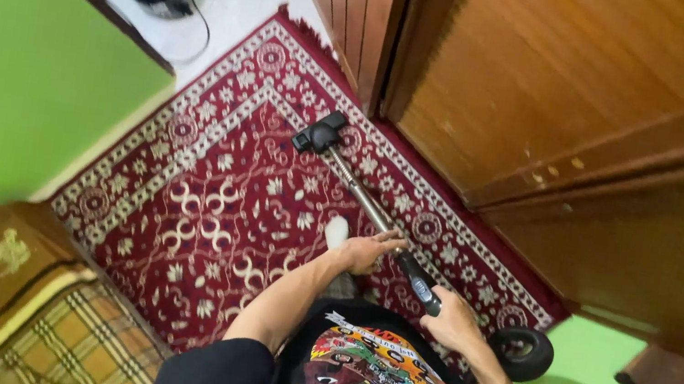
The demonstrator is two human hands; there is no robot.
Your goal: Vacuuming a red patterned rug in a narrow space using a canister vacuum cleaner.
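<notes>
While gripped, silver vacuum wand [358, 190], black nozzle [318, 133]

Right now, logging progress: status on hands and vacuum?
Left hand and right hand gripping vacuum wand. Floor nozzle on red patterned rug, near wooden door.

Dark red rug [240, 193] with white floral patterns, bright green wall [3, 61], brown wooden door [564, 81].
</notes>
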